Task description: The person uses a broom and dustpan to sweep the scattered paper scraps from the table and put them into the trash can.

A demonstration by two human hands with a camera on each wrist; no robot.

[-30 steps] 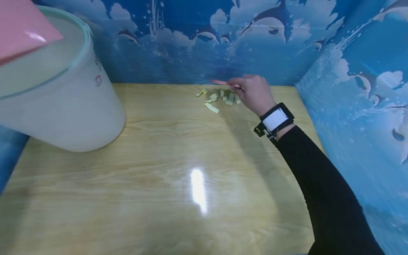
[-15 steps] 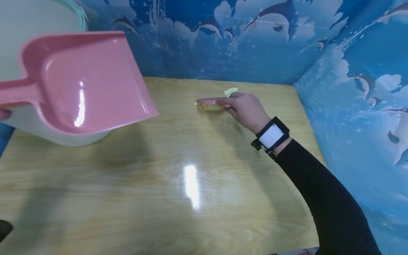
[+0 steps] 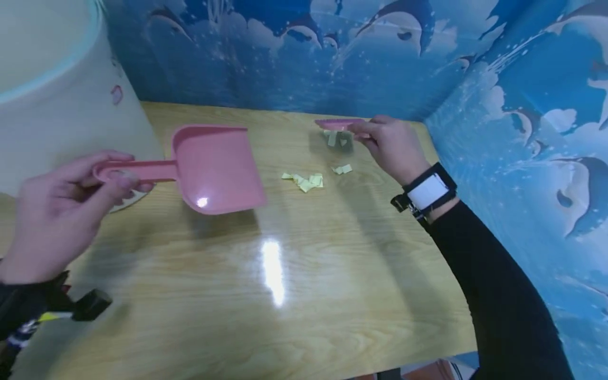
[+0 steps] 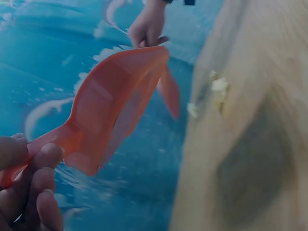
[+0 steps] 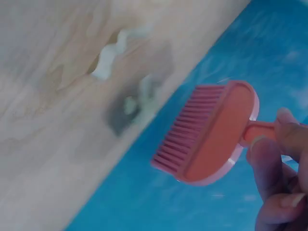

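My left hand (image 3: 57, 211) grips the handle of the pink dustpan (image 3: 214, 166), fingers curled round it; the pan hangs tilted just above the table (image 3: 285, 295). My right hand (image 3: 394, 145) pinches the handle of the pink brush (image 3: 334, 124), raised above the far edge. Yellow paper scraps (image 3: 306, 181) lie between pan and brush, more under the brush.
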